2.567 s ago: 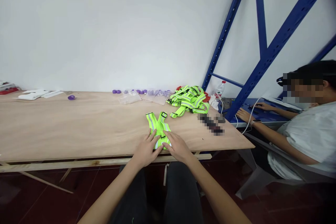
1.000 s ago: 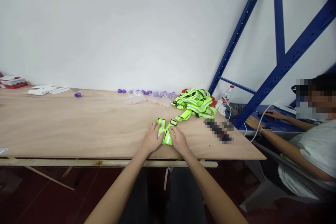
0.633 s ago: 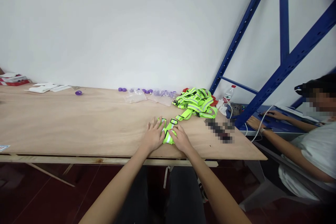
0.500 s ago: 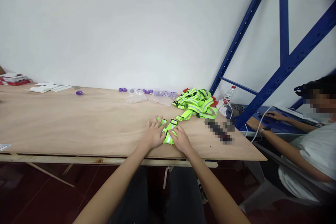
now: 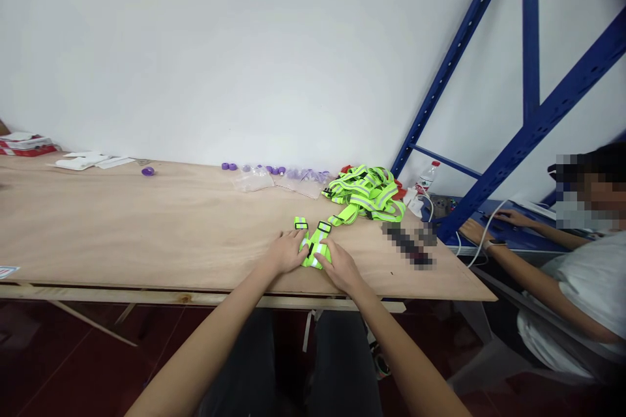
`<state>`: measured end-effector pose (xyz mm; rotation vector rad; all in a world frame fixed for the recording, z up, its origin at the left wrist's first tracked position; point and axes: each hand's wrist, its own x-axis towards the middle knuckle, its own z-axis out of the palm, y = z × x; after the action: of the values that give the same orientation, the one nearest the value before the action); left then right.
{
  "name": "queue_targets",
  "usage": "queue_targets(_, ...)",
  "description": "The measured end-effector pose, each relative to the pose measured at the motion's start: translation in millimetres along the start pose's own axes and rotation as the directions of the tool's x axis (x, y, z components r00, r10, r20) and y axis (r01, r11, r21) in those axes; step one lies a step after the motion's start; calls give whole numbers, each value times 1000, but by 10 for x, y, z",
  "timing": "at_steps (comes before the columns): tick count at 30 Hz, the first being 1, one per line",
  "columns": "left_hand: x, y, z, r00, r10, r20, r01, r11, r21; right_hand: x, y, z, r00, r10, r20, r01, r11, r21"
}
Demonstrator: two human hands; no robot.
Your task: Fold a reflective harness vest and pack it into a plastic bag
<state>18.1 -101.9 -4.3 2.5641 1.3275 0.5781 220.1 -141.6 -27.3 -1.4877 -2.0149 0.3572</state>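
A folded neon-green reflective strap with silver stripes and black buckles lies flat near the table's front edge. My left hand presses on its left side, thumb towards the middle and fingers around the edge. On its right side rests my right hand, thumb on the strap. Both hands are closed round the sides of the folded strap. Two buckled ends stick out above the hands. A tangled pile of the same green straps, with some red ones, lies just behind and to the right.
Plastic bags and purple rolls lie along the wall. A blurred dark object is right of my hands. Beyond the blue metal frame, a person in white sits at a blue table. White papers lie far left.
My left hand has moved down off the upper left buckle, which now shows, and its fingers have drawn in. My right hand has shifted slightly down and right.
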Motion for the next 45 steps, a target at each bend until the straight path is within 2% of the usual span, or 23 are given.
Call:
queue_targets(2, -1, 1, -9, 1000, -9, -1, 9, 1000, -22, -25, 9, -39, 999, -32, 25, 32, 999, 9)
queue_targets(7, -37, -17, -11, 999, -30, -20, 27, 994, -107, -32, 27, -63, 986, -163, -30, 162, 987, -19)
queue_targets(13, -111, -48, -42, 999, -33, -7, 31, 970, -240, -34, 53, -42, 986, -163, -32, 159, 982, -98)
queue_targets(18, -286, 7, -121, 1000, -2, 9, 5, 947, -320, -111, 34, -105, 991, -131, -20, 130, 989, -71)
queue_targets(23, -441, 104, -192, 999, -42, 30, 50, 917, -395, -204, -22, -156, 994, -111, -24, 110, 993, -41)
queue_targets(26, -420, 145, -230, 998, -62, 24, 67, 906, -417, -206, -38, -162, 988, -147, -43, 146, 989, -15)
queue_targets(30, -228, 146, -227, 994, -108, 20, 109, 944, -311, -121, -31, -191, 970, -201, -138, 203, 979, -6)
queue_targets(34, 56, 112, -141, 983, -183, 13, 182, 959, -215, 35, 43, -194, 980, -134, -148, 140, 990, 31)
queue_targets(37, 223, 102, -51, 973, -228, -22, 223, 965, -139, 177, 144, -135, 984, -28, -175, 49, 992, 114)
queue_targets(41, 323, 110, 47, 961, -258, -102, 251, 965, -79, 332, 271, -46, 965, 140, -220, -103, 980, 173)
queue_targets(45, 347, 106, 118, 944, -300, -138, 289, 953, -90, 362, 321, -9, 958, 189, -216, -154, 974, 166)
